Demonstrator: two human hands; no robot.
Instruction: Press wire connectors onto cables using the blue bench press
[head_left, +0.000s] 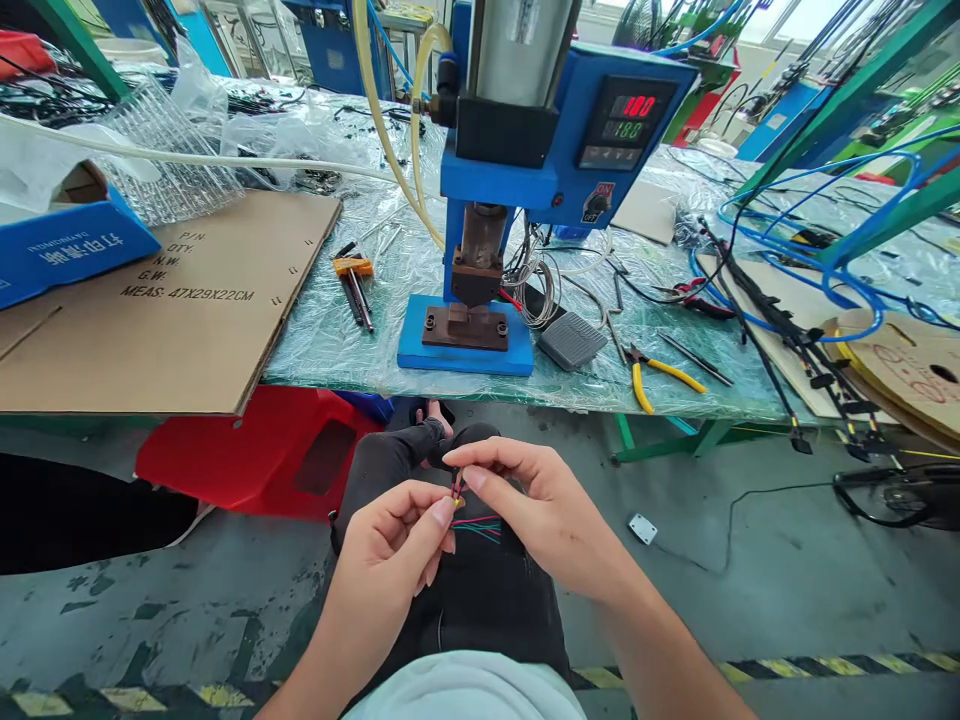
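On the table ahead, the pneumatic press stands untended. Above my lap, my left hand and right hand are nearly closed, their fingers pinching thin red and green wires at a small yellow tip; the other wire ends hang loose, so some work looks left.

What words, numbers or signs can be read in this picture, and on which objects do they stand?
Flat brown cardboard sheet: "P/N", "QTY.", "N.W.", "G.W.", "MEAS: 47X29X22CM"
Black display panel of the blue press: red "100", lower "188", digits slightly blurred
Red switch plate: "OFF"
Blue cardboard box: Chinese characters, too blurred to read
Round cardboard reel: red marks, too blurred to read
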